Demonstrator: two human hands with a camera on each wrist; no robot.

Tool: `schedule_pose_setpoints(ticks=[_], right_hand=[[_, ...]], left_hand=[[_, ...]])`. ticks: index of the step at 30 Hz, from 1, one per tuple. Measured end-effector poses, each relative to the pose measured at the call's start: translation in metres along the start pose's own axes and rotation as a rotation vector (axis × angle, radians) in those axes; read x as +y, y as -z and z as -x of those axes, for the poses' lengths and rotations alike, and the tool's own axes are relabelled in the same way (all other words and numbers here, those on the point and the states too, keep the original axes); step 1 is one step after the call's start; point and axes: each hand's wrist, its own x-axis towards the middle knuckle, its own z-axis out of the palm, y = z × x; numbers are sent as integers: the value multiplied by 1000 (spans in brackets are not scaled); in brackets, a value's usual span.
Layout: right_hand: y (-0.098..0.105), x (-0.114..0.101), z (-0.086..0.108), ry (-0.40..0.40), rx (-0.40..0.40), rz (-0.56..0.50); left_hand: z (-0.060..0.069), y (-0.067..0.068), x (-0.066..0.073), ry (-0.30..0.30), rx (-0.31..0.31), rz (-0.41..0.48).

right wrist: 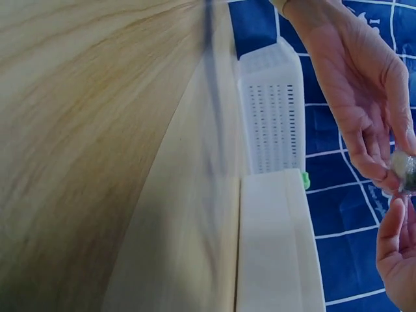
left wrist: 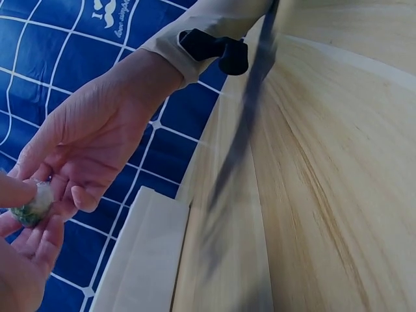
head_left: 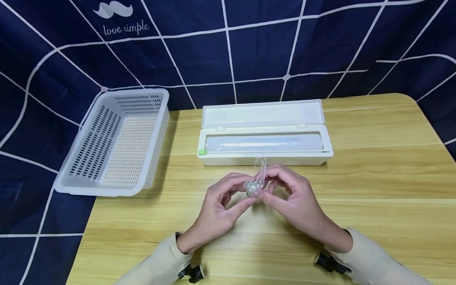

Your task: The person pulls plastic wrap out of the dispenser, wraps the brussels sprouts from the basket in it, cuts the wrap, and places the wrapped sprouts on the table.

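A small, rounded, whitish-green lump in clear plastic wrap [head_left: 252, 187] is held between both hands above the table. My left hand [head_left: 221, 209] pinches its left side between thumb and fingers. On the other side, my right hand [head_left: 295, 198] pinches the gathered film, whose loose end [head_left: 262, 164] sticks up. Darker green shows through the film on the lump [left wrist: 32, 209] in the left wrist view. The right wrist view catches the lump [right wrist: 406, 170] at its edge, partly cut off; what is inside cannot be told.
Just beyond the hands lies a white dispenser box [head_left: 265, 160], lid [head_left: 263, 113] raised, with a roll of cling film [head_left: 263, 143] inside and a green slider [head_left: 202, 152] at its left end. A white perforated basket [head_left: 149, 180] stands at the left. Blue checked cloth [head_left: 260, 47] hangs behind the wooden table [head_left: 384, 178].
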Motion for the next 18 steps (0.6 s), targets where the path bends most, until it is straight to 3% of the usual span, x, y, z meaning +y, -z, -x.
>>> schedule_pose_setpoints(ticks=[4, 9, 18], right_hand=[[0, 1, 0, -15, 10, 17], [0, 2, -2, -21, 21, -4], [1, 3, 0, -82, -2, -20]], left_hand=[[1, 0, 0, 26, 8, -28], [2, 0, 0, 61, 27, 4], [3, 0, -4, 26, 34, 22]])
